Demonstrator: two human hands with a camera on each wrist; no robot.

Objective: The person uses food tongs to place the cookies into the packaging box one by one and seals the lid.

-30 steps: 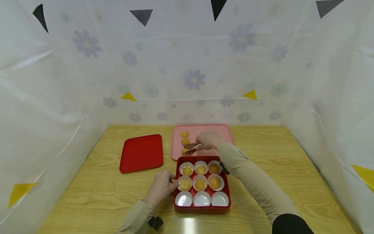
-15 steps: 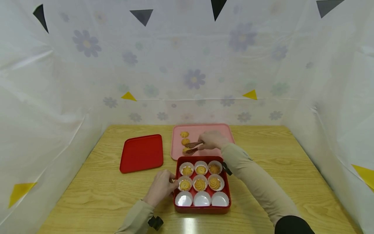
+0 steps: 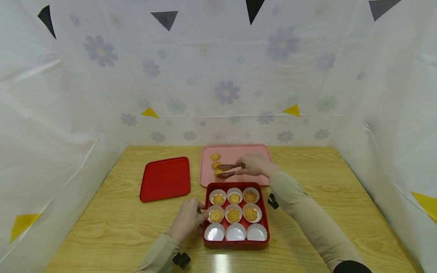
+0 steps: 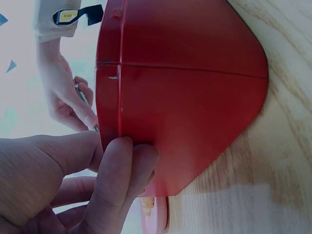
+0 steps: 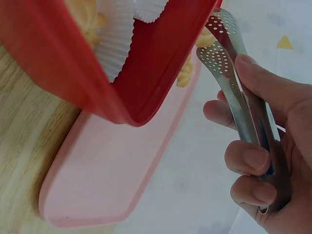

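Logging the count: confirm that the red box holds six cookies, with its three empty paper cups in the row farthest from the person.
Wrong row. The head view shows the red box holding six cookies, but its three empty paper cups sit in the row nearest the person.

6 cookies (image 3: 233, 215) in box, 3 empty cups (image 3: 236, 232), 3 cookies on pink tray (image 3: 259, 151), 1 tongs (image 3: 229, 170), 1 lid (image 3: 165, 179).

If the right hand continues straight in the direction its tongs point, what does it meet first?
Probably the nearest cookie on the pink tray. The right hand holds the tongs pointing left, their tips open around or just beside that cookie; depth is unclear.
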